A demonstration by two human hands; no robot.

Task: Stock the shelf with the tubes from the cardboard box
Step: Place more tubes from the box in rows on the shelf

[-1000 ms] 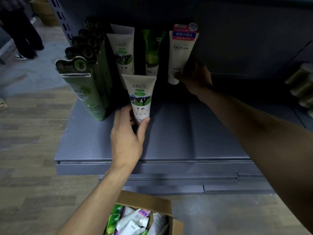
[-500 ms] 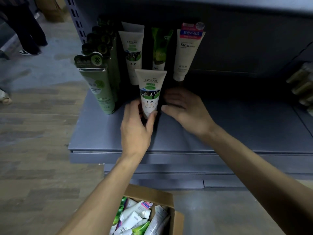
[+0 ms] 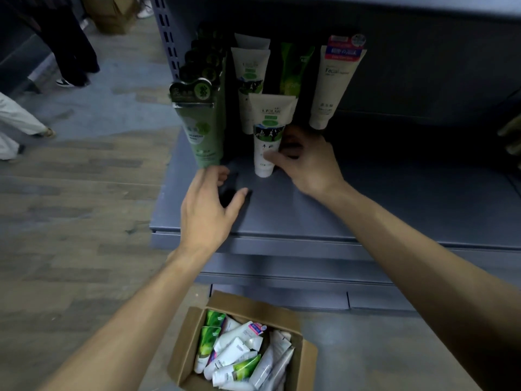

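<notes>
A white tube with a green label [image 3: 266, 131] stands cap-down on the grey shelf [image 3: 366, 204], in front of two like it. My right hand [image 3: 306, 160] holds it from the right, thumb across its lower front. My left hand [image 3: 210, 206] hovers open over the shelf front, apart from the tube, fingertips near the foot of the green carded tubes [image 3: 201, 119]. Behind stand a green tube [image 3: 293, 71] and a white "Facial" tube [image 3: 335, 83]. The open cardboard box [image 3: 298, 320] on the floor below holds several white and green tubes [image 3: 239, 354].
The shelf's upright post [image 3: 167, 43] is at the left behind the green cards. Other people's legs [image 3: 70, 52] and a brown box [image 3: 112, 15] are on the wooden floor to the left. More products [image 3: 511, 136] show at the far right edge.
My left hand has let go of the front white tube and pulled back left. My right hand came down from the "Facial" tube and now holds the front tube.
</notes>
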